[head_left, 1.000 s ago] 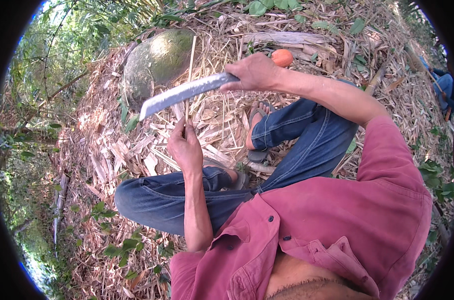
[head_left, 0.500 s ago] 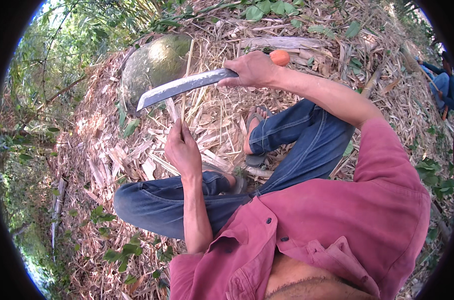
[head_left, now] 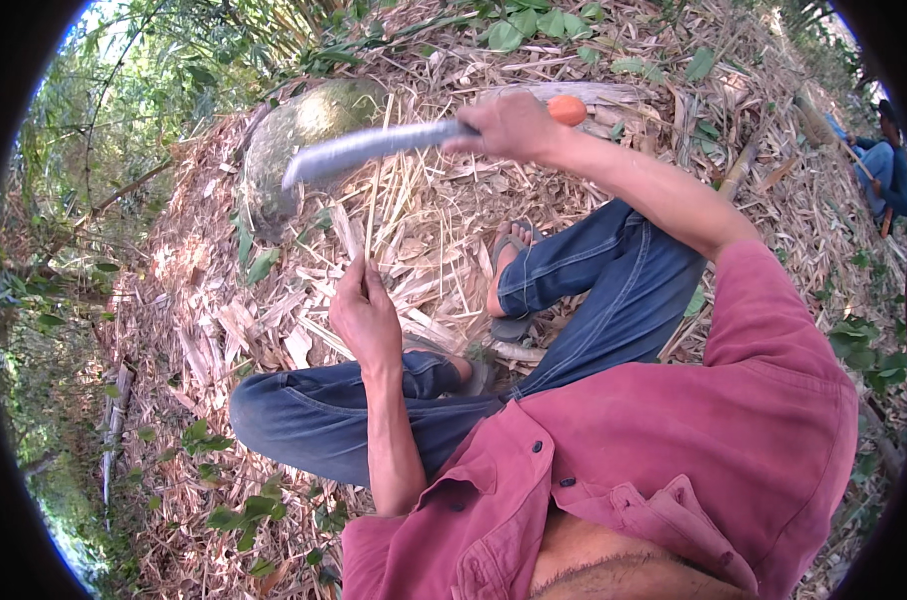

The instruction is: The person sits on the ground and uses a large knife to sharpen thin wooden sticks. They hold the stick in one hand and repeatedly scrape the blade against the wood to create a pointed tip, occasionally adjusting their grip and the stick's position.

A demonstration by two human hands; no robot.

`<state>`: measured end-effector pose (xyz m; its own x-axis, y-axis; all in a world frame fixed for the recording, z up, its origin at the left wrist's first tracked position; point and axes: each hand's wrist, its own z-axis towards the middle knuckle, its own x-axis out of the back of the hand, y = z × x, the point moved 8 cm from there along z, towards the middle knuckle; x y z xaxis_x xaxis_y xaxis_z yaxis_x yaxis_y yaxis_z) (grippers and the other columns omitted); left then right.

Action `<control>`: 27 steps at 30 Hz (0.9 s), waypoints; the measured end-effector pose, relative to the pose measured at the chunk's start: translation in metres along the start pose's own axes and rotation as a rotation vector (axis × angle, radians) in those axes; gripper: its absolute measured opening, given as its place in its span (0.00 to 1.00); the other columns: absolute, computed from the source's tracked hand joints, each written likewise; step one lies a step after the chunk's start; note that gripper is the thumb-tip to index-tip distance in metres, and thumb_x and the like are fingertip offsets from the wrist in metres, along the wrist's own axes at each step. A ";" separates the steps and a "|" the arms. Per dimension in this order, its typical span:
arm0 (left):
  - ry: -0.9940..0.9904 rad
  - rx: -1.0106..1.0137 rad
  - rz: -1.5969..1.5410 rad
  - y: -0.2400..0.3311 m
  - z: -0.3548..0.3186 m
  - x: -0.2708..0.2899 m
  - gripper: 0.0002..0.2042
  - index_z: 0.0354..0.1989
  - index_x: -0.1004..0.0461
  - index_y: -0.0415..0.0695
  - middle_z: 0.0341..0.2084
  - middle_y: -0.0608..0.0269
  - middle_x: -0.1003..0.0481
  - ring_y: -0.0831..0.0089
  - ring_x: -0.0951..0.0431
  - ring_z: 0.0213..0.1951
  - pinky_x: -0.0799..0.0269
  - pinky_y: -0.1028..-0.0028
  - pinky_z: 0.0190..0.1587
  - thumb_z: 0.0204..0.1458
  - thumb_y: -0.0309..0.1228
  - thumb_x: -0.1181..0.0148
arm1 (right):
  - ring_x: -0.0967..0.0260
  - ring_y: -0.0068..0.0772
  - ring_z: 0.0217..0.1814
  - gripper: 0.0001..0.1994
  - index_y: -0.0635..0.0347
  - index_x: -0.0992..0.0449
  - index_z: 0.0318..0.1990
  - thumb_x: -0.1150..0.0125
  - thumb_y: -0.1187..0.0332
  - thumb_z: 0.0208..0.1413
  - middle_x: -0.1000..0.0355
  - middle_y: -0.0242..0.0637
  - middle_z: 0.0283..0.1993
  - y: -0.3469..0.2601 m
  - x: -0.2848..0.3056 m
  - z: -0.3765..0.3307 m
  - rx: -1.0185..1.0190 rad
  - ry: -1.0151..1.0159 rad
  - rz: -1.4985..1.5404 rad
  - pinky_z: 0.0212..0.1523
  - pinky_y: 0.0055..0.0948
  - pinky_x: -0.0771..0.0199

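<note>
On a slope littered with dry bamboo husks and split cane, you sit with your legs folded, your right hand clenched around the handle of a long machete, whose orange butt end pokes out behind your fist. You carry the blade raised and angled out to your left, its tip blurred over a mossy rounded boulder, a height that reads as the top of a chopping stroke rather than a rest. Your left hand is closed on a thin bamboo sliver, pinched at its lower end so the strip stands nearly upright in front of you and rises toward the blade; holding it low seemingly keeps your fingers well below where the edge would meet it. Whether blade and sliver touch cannot be told, since the steel is smeared. Your blue jeans spread to either side, and one sandalled foot lies just right of the strip, leaving the working gap open between your knees. Pale shavings and broken strips lie thick around your left hand, the sort of waste that falls where cane is trimmed. At the far right edge another person in blue sits well apart, among green leaves.
</note>
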<state>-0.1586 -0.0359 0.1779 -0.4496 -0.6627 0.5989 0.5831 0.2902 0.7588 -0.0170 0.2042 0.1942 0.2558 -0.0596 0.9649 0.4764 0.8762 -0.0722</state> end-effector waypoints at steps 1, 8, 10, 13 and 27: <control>-0.022 0.005 0.011 0.001 -0.002 -0.001 0.12 0.42 0.25 0.32 0.29 0.44 0.23 0.59 0.21 0.30 0.29 0.66 0.33 0.54 0.27 0.46 | 0.33 0.28 0.14 0.35 0.55 0.29 0.24 0.65 0.29 0.51 0.35 0.34 0.14 0.014 0.002 0.003 -0.038 0.038 -0.051 0.15 0.32 0.32; -0.031 0.018 -0.051 0.000 0.006 -0.007 0.12 0.44 0.26 0.33 0.26 0.45 0.23 0.66 0.23 0.25 0.31 0.71 0.29 0.55 0.26 0.46 | 0.39 0.23 0.11 0.35 0.52 0.32 0.22 0.68 0.28 0.51 0.39 0.27 0.11 0.008 0.016 -0.002 0.154 0.298 -0.168 0.12 0.32 0.35; -0.057 0.051 -0.040 -0.005 0.003 -0.006 0.12 0.44 0.26 0.32 0.24 0.47 0.23 0.69 0.25 0.23 0.33 0.71 0.28 0.55 0.26 0.46 | 0.34 0.28 0.14 0.35 0.53 0.29 0.24 0.65 0.29 0.51 0.35 0.31 0.13 0.040 0.003 0.007 -0.139 0.047 -0.045 0.16 0.33 0.34; -0.069 0.065 -0.050 -0.011 0.006 -0.009 0.12 0.44 0.25 0.33 0.20 0.50 0.25 0.72 0.29 0.21 0.36 0.70 0.25 0.56 0.28 0.47 | 0.32 0.32 0.16 0.34 0.54 0.27 0.25 0.62 0.30 0.52 0.31 0.33 0.16 0.060 0.009 0.011 -0.255 -0.059 -0.003 0.18 0.34 0.33; -0.384 0.359 -0.566 -0.030 -0.005 -0.031 0.13 0.39 0.25 0.36 0.14 0.75 0.40 0.87 0.45 0.17 0.52 0.81 0.19 0.61 0.33 0.53 | 0.31 0.35 0.18 0.32 0.56 0.29 0.27 0.59 0.32 0.52 0.34 0.34 0.15 -0.023 -0.007 -0.002 0.052 -0.060 0.000 0.18 0.34 0.32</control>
<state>-0.1586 -0.0270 0.1353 -0.8554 -0.5098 0.0920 -0.0312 0.2280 0.9732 -0.0282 0.1841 0.1889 0.2044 -0.0324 0.9784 0.4315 0.9001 -0.0604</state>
